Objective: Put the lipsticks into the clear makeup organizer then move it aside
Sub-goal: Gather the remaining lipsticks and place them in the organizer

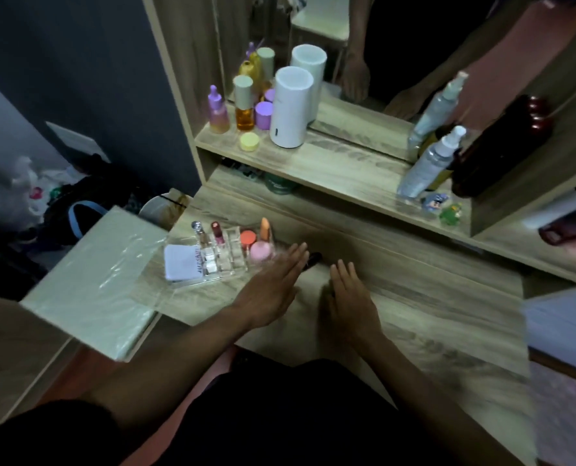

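Hands hover low over the wooden surface (pixel 414 297); we see both flat, palms down, gripping nothing. The left hand (pixel 273 290) reaches toward the far left with its fingers (pixel 295 255) straight and spread, their tips just beside the right edge of the clear makeup organizer (pixel 212 260). The right hand (pixel 350 297) lies near it to the right, fingers extended and loosely together, apart from the organizer.

We find the organizer on the left part of the surface. In its far slots stand a silver-capped tube (pixel 199 232) and a red-capped lip gloss (pixel 218 235), both upright. At its right end sit an orange lipstick (pixel 265 228), an orange-red round pot (pixel 248 237) and a pink round pot (pixel 261 252). A pale lilac compact (pixel 180 264) rests on its near left part. A dark lipstick (pixel 313 257) lies on the surface just beyond the left fingertips, partly hidden, and we cannot tell whether they touch it.

On the shelf (pixel 330 166) above stand a white cylinder (pixel 291 107) and several bottles.
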